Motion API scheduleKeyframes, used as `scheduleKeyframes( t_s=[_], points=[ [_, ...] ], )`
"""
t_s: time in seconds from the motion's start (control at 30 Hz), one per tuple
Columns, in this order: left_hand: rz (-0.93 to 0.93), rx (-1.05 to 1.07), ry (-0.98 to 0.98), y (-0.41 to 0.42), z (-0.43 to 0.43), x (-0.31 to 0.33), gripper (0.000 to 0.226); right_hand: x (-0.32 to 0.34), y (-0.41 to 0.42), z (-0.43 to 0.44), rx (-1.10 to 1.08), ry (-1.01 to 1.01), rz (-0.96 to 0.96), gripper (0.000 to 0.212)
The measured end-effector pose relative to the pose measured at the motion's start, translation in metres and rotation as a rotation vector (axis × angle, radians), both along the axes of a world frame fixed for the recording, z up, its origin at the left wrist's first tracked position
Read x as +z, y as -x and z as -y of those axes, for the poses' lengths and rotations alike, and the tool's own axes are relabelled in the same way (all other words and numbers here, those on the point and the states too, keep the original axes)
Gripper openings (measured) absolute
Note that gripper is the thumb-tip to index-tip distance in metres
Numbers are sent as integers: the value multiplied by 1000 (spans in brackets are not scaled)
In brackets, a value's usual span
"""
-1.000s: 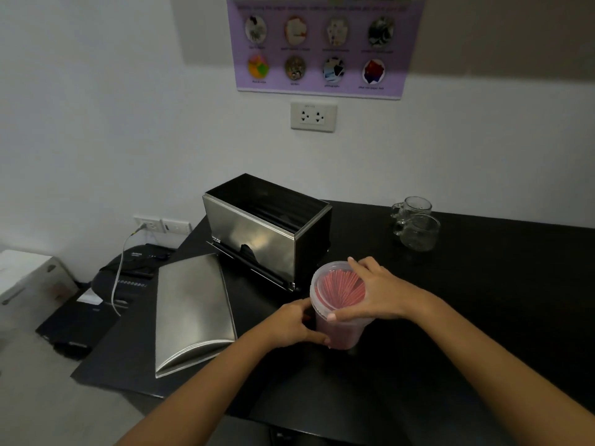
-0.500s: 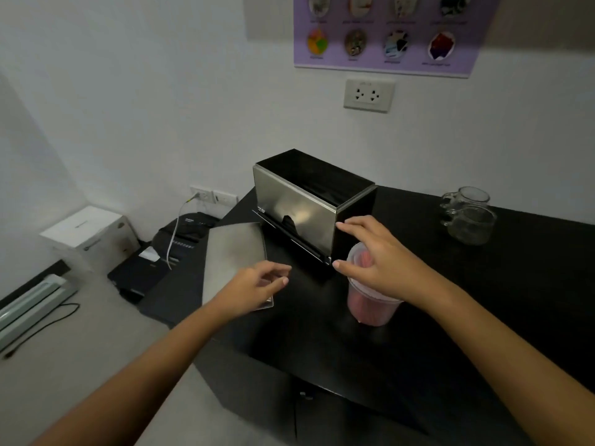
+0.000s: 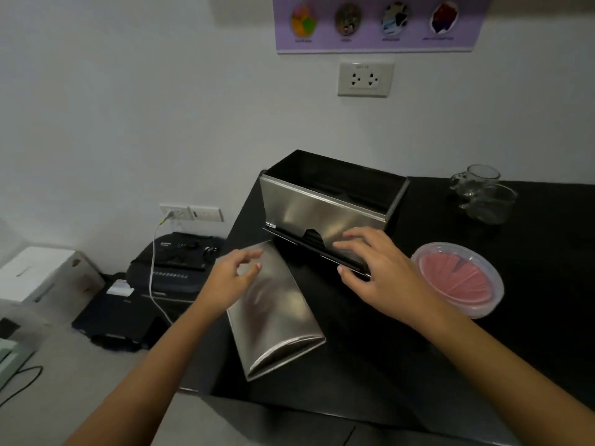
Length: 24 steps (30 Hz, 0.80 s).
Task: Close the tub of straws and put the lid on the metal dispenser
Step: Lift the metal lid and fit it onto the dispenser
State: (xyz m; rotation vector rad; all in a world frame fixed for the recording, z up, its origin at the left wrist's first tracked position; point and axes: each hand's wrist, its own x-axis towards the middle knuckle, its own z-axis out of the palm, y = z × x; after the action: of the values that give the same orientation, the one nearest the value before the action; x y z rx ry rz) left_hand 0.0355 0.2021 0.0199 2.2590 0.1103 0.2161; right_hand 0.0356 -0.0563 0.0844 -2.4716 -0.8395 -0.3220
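The clear tub of pink straws [image 3: 457, 278] stands on the black counter [image 3: 531, 284] at the right, its clear lid on top. The open metal dispenser [image 3: 325, 201] stands behind my hands, its top uncovered. Its curved metal lid [image 3: 277, 320] lies flat on the counter's left part, in front of the dispenser. My left hand [image 3: 230, 278] hovers over the lid's far left corner, fingers apart, holding nothing. My right hand [image 3: 376, 268] is spread above the dispenser's front base, just right of the lid, also with nothing in it.
Two glass cups [image 3: 483, 194] stand at the back right of the counter. Left of the counter, lower down, sit a black machine [image 3: 174, 262] with a white cable and a white box [image 3: 42, 272]. The counter's front-left corner is close below the lid.
Both hands have left the tub, which now stands closed at the right. They moved left toward the metal lid, and my view turned left and down.
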Motion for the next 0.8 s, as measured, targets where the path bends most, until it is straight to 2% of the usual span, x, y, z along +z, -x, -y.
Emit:
scheduleKeyframes(
  t_s=[0.17,0.33,0.53,0.67,0.8],
  points=[
    [-43,-78,-116,-35,-49,-11,42,-29,6,-48,-119,82,-122,44],
    [-241,-149,-168,-59,-77,-22,70,-61,20,-64,-276,55,-332,51],
    [-279,-261,-148,-70,-77,-27,82,-89,47,-72,-401,-90,-743,92],
    [-298,-299,-154,-73,-74,-29,90,-94,51,-87,-461,-148,-762,112],
    [-262,-251,-159,-66,-77,-34,88,-92,39,-103,-473,-172,-778,105]
  ],
)
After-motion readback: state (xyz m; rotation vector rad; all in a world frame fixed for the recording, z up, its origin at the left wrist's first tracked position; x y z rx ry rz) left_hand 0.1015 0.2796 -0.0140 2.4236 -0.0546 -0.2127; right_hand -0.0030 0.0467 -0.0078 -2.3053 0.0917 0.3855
